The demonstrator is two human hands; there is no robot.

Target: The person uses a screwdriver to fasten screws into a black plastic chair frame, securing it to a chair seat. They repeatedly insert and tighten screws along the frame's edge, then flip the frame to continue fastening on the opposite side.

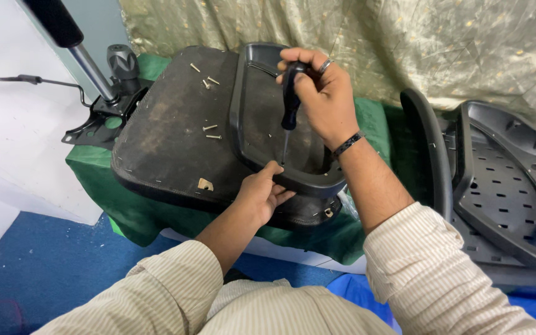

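Striped cream sleeves [429, 273] fill the bottom of the view, nearest the camera. Beyond them, the left hand [260, 193] is pressed against the near rim of a black plastic armrest piece [262, 115], its thumb and fingers pinched at the spot where the tool tip meets the plastic; what is held between them is too small to be told. Above it, the right hand [321, 99] is closed fully around the black handle of a screwdriver [289, 108], which is held upright with its thin shaft pointing down toward the left fingertips. A ring and a dark wristband are worn on that hand.

Under both hands an upturned black chair seat [169, 136] is laid on a green cloth [138, 217] covering the surface. Loose screws [211, 131] are scattered on the seat to the left of the right hand. Further left, a chair mechanism with a gas cylinder [88, 68] is seen. To the right of the hands, a perforated black backrest shell [504, 186] is leaned, and behind everything a pale gold curtain [404, 43] is hung.
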